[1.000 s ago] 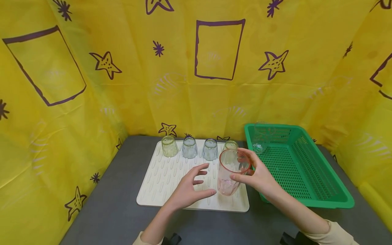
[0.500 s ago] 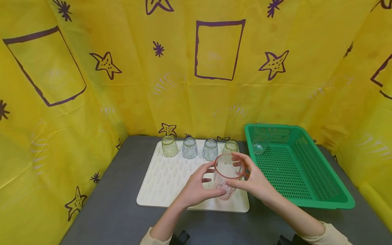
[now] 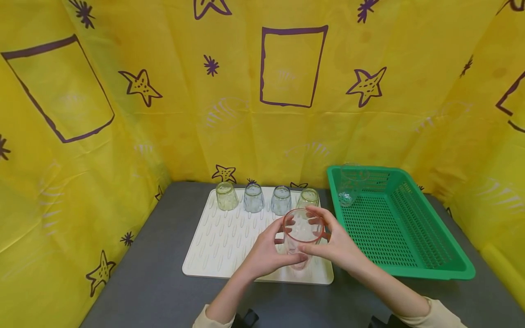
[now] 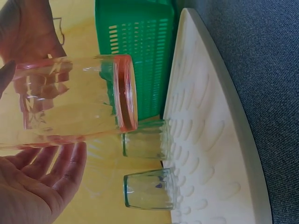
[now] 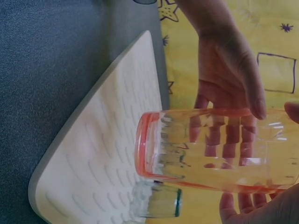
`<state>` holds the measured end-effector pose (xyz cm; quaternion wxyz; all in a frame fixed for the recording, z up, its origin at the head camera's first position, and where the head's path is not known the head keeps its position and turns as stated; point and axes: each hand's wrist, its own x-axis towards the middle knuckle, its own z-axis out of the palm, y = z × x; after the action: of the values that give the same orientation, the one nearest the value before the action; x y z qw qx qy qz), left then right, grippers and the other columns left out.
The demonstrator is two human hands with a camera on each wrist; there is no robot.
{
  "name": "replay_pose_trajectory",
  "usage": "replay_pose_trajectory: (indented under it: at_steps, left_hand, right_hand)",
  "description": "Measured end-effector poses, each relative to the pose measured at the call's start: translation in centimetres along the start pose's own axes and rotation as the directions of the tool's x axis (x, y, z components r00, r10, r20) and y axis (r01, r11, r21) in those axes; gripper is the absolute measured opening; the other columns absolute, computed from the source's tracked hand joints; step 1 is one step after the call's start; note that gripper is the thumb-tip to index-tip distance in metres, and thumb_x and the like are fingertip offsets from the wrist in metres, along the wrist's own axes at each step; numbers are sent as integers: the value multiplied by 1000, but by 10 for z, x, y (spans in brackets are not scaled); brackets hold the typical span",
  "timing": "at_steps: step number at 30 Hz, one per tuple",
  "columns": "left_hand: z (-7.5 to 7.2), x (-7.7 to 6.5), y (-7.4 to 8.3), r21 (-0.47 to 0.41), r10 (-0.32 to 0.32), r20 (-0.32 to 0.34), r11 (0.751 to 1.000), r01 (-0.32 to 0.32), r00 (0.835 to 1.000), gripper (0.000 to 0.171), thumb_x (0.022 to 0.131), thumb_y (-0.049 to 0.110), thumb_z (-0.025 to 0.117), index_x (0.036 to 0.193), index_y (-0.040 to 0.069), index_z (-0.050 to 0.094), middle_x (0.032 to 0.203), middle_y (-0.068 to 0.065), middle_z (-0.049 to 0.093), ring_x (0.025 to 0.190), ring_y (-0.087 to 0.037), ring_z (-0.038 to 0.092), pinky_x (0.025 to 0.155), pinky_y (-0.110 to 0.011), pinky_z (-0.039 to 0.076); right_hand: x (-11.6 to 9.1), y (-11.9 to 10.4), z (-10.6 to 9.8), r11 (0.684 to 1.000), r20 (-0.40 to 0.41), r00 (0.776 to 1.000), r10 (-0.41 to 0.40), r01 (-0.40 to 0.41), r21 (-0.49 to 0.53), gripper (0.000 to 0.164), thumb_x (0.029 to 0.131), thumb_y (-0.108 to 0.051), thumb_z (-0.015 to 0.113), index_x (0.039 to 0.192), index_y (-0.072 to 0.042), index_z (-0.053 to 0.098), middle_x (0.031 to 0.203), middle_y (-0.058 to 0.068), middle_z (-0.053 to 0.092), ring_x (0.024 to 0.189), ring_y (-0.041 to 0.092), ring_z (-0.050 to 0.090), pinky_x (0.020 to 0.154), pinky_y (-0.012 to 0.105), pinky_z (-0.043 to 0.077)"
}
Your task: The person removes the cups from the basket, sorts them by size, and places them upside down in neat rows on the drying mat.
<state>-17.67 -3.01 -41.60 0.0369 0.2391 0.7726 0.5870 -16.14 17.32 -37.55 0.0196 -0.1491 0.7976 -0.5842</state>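
Both hands hold a tall clear drinking glass with a pink-red tint (image 3: 301, 230), rim up, above the right part of the white ridged tray (image 3: 217, 248). My left hand (image 3: 268, 253) has its fingers round the left side, with the thumb in front. My right hand (image 3: 340, 243) grips the opposite side near the rim. In the left wrist view the thick pink base (image 4: 124, 93) hangs apart from the tray surface. Along the tray's back edge stand several small tumblers, among them a yellow-green tumbler (image 3: 227, 196) and two bluish ones (image 3: 254, 198); the rightmost tumbler (image 3: 308, 197) is partly hidden.
To the right of the tray stands a green perforated basket (image 3: 434, 223). A clear glass (image 3: 348, 187) is in its far left corner. Tray and basket sit on a dark grey table (image 3: 139, 259), with a yellow patterned cloth (image 3: 176, 91) behind and at the sides.
The glass has moved left and slightly down in the right hand. My left hand, apart from it a second ago, has come in from the left and taken hold of it.
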Motion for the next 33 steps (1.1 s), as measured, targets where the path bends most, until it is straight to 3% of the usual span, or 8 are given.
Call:
replay_pose_trajectory:
  at_steps: [7, 13, 19, 23, 27, 33]
  left_hand:
    - [0, 0, -1, 19, 5, -12, 1000, -4, 1000, 77, 72, 34, 87, 138, 31, 47, 121, 5, 61, 114, -13, 55, 89, -35, 50]
    - [0, 0, -4, 17, 14, -25, 1000, -14, 1000, 78, 71, 32, 87, 139, 28, 47, 124, 1, 61, 117, -16, 55, 88, -34, 51]
    - [0, -1, -6, 1, 30, -31, 1000, -30, 999, 79, 73, 28, 86, 141, 18, 47, 124, -7, 61, 116, -23, 55, 87, -35, 51]
    - [1, -2, -6, -11, 25, -51, 1000, -26, 998, 78, 73, 29, 86, 140, 17, 48, 125, -3, 60, 116, -22, 55, 87, -35, 51]
    - [2, -3, -6, -44, -5, -76, 999, 1, 997, 74, 75, 29, 85, 138, 22, 49, 125, 0, 60, 117, -19, 55, 87, -37, 51]
    - [0, -5, -6, -159, -39, -94, 987, 24, 995, 69, 76, 23, 84, 136, 17, 49, 127, -2, 60, 116, -19, 56, 87, -40, 50]
  right_hand:
    - [1, 3, 1, 1000, 4, 1000, -2, 2, -4, 80, 76, -20, 84, 143, -18, 41, 131, 12, 51, 123, 28, 46, 99, 54, 39]
    - [1, 5, 3, 999, 11, 999, -30, 31, -18, 81, 77, -21, 83, 144, -13, 39, 132, 13, 51, 124, 32, 45, 99, 54, 39]
    - [0, 6, 2, 999, 19, 999, -33, 33, -11, 83, 77, -20, 83, 146, -17, 37, 137, 13, 49, 126, 30, 44, 100, 54, 38]
    - [0, 7, 1, 999, 15, 999, -49, 49, 7, 84, 77, -18, 83, 146, -21, 37, 139, 7, 49, 126, 26, 44, 100, 52, 39]
    - [-1, 8, -1, 997, 1, 997, -79, 79, 24, 82, 79, -14, 82, 147, -21, 37, 140, 4, 47, 125, 26, 44, 99, 42, 44]
    - [-4, 12, -5, 992, 2, 994, -110, 110, 63, 75, 83, -9, 76, 147, -15, 38, 140, 7, 47, 122, 22, 45, 97, 32, 46]
